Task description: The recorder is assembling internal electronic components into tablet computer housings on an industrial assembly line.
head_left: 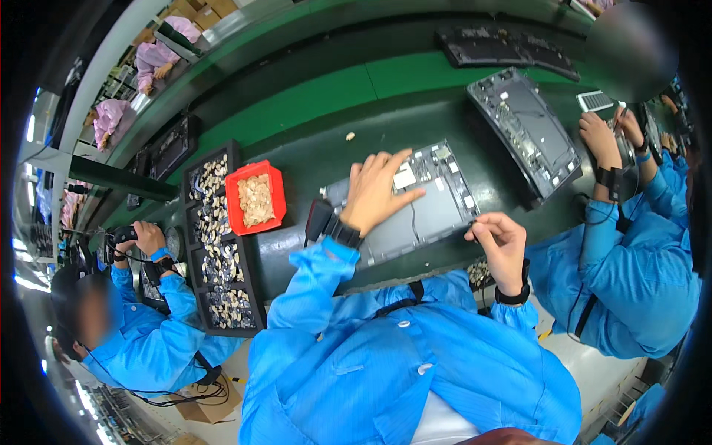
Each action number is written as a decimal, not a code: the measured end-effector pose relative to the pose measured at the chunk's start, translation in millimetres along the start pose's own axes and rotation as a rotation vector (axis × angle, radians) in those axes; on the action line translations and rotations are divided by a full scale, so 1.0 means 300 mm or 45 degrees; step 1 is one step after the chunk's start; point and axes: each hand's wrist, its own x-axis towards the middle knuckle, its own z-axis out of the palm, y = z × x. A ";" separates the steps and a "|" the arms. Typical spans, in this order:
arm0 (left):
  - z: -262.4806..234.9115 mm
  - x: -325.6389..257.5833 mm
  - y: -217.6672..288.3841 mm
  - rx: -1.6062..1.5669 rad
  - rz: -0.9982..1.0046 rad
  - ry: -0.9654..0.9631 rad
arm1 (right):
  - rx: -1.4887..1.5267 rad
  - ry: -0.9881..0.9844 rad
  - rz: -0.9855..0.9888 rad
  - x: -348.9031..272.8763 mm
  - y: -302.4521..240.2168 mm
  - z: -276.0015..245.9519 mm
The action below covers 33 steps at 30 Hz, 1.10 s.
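An opened laptop chassis [439, 209] lies on the dark green workbench in front of me, its inner boards and a thin black cable showing. My left hand [377, 191] rests on its left part with the fingers spread, holding nothing. At the chassis's right front corner, my right hand [503, 248] has thumb and index finger pinched on a small dark piece. What that piece is, and whether it is joined to the chassis, I cannot tell. Both my wrists wear black bands.
A red bin [278, 194] of small pale pieces overlaps a black compartment tray [261, 315] of small parts on the left. More opened chassis [552, 141] are stacked at right. Behind runs a green conveyor [326, 90] with further units. Co-workers in blue sit on both sides.
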 end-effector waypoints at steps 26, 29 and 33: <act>0.034 -0.213 0.042 -0.144 0.271 0.052 | -0.624 0.095 0.162 0.090 0.087 0.203; 0.038 -0.238 0.031 -0.220 0.280 0.143 | -0.693 0.081 0.164 0.097 0.073 0.215; 0.037 -0.230 0.027 -0.248 0.258 0.166 | -0.731 0.071 0.147 0.102 0.076 0.223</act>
